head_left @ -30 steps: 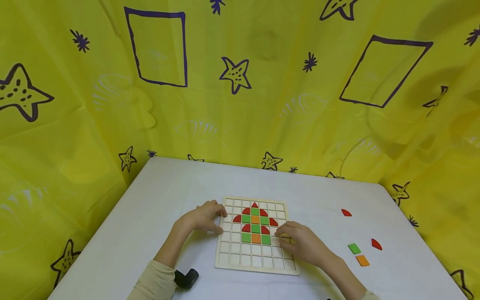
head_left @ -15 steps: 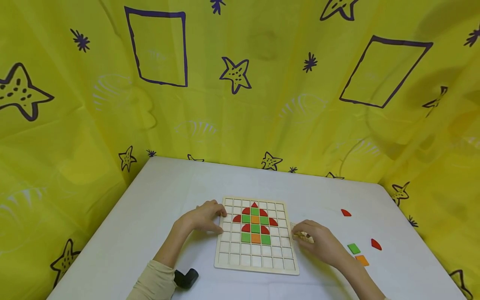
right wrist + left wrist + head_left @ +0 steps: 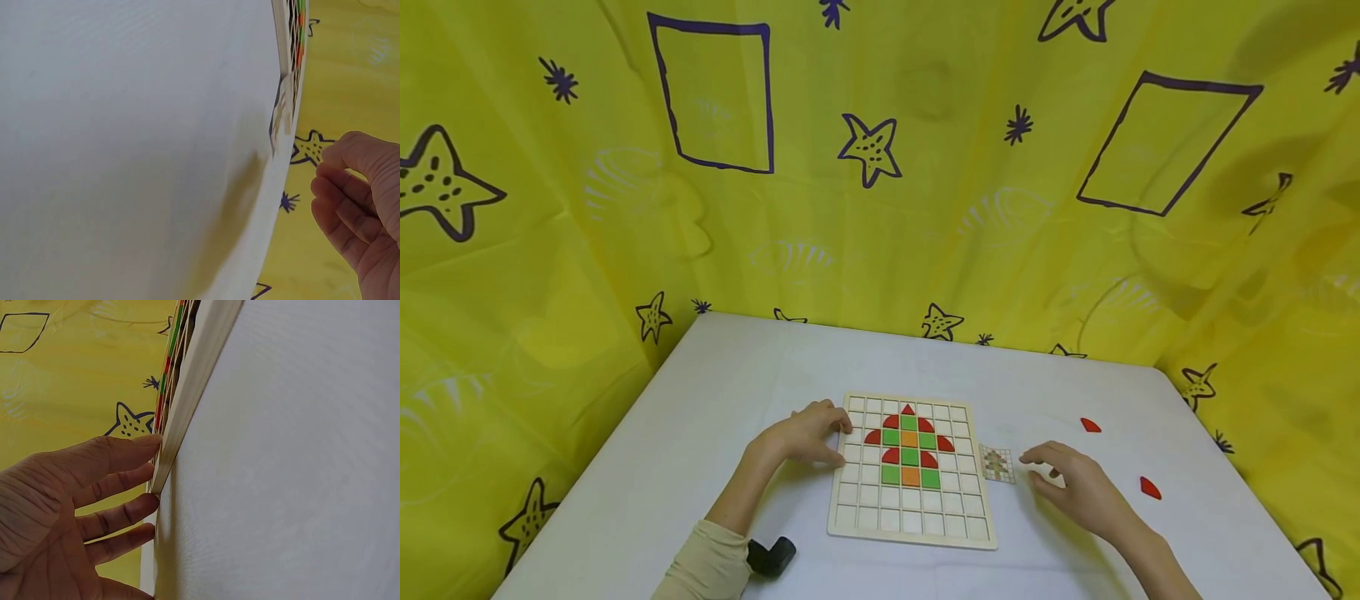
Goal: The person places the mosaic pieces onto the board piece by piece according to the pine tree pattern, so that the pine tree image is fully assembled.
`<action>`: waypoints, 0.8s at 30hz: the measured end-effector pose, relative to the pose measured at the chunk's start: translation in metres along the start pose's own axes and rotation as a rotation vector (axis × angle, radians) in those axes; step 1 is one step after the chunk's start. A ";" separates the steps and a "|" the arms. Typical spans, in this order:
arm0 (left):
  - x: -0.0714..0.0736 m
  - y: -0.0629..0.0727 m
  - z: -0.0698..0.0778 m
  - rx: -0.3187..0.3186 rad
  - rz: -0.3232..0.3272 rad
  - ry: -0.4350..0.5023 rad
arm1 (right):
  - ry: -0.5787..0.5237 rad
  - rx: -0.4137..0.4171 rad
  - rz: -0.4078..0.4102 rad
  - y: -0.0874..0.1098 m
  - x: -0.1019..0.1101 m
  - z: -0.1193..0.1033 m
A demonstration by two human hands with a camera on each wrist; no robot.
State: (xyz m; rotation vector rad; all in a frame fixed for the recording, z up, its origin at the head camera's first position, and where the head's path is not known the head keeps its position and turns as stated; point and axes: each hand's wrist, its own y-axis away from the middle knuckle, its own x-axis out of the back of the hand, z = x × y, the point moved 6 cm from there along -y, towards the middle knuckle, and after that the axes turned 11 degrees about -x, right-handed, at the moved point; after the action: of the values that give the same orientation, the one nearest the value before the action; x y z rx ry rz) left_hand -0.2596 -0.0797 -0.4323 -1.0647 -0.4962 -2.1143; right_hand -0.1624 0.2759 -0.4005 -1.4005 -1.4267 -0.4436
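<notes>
A wooden grid board (image 3: 859, 520) lies on the white table, with green, orange and red tiles (image 3: 910, 457) set in a tree-like pattern in its cells. My left hand (image 3: 805, 433) rests at the board's left edge, fingers nearly straight; in the left wrist view the fingertips (image 3: 149, 441) meet its wooden side. A small pattern card (image 3: 997, 464) printed with a similar figure lies against the right edge. Just right of that card hovers my right hand (image 3: 1075, 483), fingers loosely bent and nothing between them, also seen in the right wrist view.
Two red rounded tiles (image 3: 1091, 425) lie apart on the right of the table (image 3: 760, 358). Near the left forearm is a black angled object (image 3: 772, 557). A yellow curtain (image 3: 880, 225) with drawn stars surrounds the table's back and sides.
My right hand has moved right from the board, leaving the pattern card on the table beside it. The hand and forearm now cover the loose green and orange tiles. My left hand stays put.
</notes>
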 end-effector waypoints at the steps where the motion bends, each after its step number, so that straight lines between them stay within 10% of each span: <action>1: 0.000 0.000 0.000 -0.001 0.001 0.002 | 0.004 -0.013 -0.004 0.001 0.001 0.002; 24: 0.001 0.002 0.001 0.012 0.004 0.017 | 0.053 -0.312 0.026 0.029 0.036 0.070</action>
State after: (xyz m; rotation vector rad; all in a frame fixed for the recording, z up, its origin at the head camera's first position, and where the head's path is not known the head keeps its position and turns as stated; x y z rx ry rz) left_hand -0.2581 -0.0806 -0.4306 -1.0397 -0.4979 -2.1124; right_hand -0.1562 0.3591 -0.4090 -1.6397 -1.3350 -0.7050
